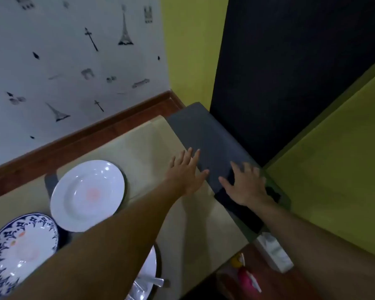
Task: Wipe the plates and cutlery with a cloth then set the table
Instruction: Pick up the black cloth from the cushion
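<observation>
A plain white deep plate (87,194) lies on the beige table covering (147,144). A blue-patterned plate (20,247) sits at the lower left. Under my left forearm, at the bottom edge, a third plate (148,269) shows with metal cutlery (154,282) on it. A dark grey mat (204,135) lies along the table's right side. My left hand (186,172) is spread flat at its left edge, fingers apart. My right hand (246,184) rests flat on the mat's near end, over a black part (240,211). Neither hand holds anything. No cloth is visible.
A patterned white wall with a wooden trim (95,131) runs behind the table. Yellow-green panels (333,159) and a black panel stand to the right. Below the table's right corner stand a white box (273,252) and colourful small items (245,276).
</observation>
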Demonstrator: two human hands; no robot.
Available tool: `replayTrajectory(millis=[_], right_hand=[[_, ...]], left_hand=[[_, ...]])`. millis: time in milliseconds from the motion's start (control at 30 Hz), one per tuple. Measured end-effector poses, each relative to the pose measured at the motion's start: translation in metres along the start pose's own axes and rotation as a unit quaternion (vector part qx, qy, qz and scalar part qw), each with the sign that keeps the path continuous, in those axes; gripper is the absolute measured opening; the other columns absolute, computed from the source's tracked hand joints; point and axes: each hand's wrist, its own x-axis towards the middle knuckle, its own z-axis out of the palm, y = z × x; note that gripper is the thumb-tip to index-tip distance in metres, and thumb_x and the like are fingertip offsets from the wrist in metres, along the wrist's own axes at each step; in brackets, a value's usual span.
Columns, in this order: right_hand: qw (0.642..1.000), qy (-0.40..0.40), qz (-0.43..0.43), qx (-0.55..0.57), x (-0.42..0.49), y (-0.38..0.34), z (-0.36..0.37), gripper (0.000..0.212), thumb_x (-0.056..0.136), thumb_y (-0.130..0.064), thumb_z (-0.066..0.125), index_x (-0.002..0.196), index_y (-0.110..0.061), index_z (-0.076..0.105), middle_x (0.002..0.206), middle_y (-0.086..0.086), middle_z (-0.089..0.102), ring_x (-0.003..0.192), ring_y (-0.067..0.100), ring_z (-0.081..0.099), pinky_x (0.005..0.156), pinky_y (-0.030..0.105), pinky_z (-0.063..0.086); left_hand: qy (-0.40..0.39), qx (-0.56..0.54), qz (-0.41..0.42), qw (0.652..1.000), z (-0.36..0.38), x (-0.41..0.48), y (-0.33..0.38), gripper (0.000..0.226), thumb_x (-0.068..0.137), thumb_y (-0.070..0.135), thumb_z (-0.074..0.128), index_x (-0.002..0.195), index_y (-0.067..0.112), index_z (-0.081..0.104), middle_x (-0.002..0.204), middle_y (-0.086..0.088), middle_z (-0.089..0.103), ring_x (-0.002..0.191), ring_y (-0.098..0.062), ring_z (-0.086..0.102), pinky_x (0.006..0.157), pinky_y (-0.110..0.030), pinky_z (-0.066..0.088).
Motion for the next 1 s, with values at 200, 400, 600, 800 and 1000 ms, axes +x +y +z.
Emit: replayTrajectory(millis=[200, 400, 600, 800, 1000], right_hand=[[0.996, -0.08, 0.042, -0.02, -0.003, 0.019, 0.049, 0.085, 0.095, -0.077, 0.036, 0.163, -0.032, 0.011, 0.165, 0.012, 0.012, 0.148, 0.04, 0.016, 0.113, 0.06, 0.032], [0.994, -0.039, 0.026, -0.098, -0.008, 0.023, 0.072, 0.077, 0.101, -0.069, 0.029, 0.164, -0.031, 0.006, 0.162, 0.014, 0.017, 0.144, 0.038, 0.022, 0.107, 0.055, 0.036], [0.998, 0.028, 0.025, -0.05, -0.003, 0.026, 0.083, 0.056, 0.104, -0.043, 0.053, 0.156, -0.026, 0.043, 0.138, 0.018, 0.047, 0.117, 0.04, 0.046, 0.086, 0.05, 0.05], [0.999, 0.031, -0.02, 0.003, 0.006, 0.039, 0.089, 0.064, 0.099, 0.0, 0.046, 0.16, -0.015, 0.034, 0.133, 0.015, 0.042, 0.117, 0.033, 0.041, 0.101, 0.039, 0.046], [0.969, 0.038, 0.019, 0.242, -0.003, 0.028, 0.069, 0.033, 0.106, -0.011, 0.044, 0.137, -0.004, 0.054, 0.13, 0.024, 0.051, 0.119, 0.04, 0.049, 0.104, 0.053, 0.043]], left_hand=[[-0.094, -0.012, -0.034, 0.995, 0.057, 0.007, 0.0, 0.087, 0.093, 0.076, 0.018, 0.156, 0.028, -0.018, 0.165, -0.005, -0.023, 0.15, -0.036, -0.022, 0.119, -0.058, -0.008], [-0.128, 0.011, -0.042, 0.991, 0.1, 0.003, -0.01, 0.094, 0.093, 0.076, 0.025, 0.152, 0.027, -0.028, 0.158, -0.005, -0.038, 0.142, -0.034, -0.037, 0.118, -0.062, -0.012], [-0.117, 0.02, -0.034, 0.992, 0.109, 0.002, -0.014, 0.104, 0.086, 0.083, 0.028, 0.148, 0.029, -0.036, 0.149, -0.002, -0.048, 0.137, -0.032, -0.043, 0.115, -0.058, -0.018], [-0.11, 0.021, -0.027, 0.993, 0.105, -0.001, -0.013, 0.106, 0.087, 0.081, 0.033, 0.151, 0.027, -0.031, 0.151, -0.002, -0.045, 0.141, -0.033, -0.039, 0.116, -0.059, -0.015], [-0.082, 0.016, -0.014, 0.996, 0.089, -0.012, -0.023, 0.088, 0.096, 0.071, 0.025, 0.156, 0.023, -0.019, 0.163, -0.005, -0.025, 0.15, -0.032, -0.022, 0.12, -0.051, -0.007]])
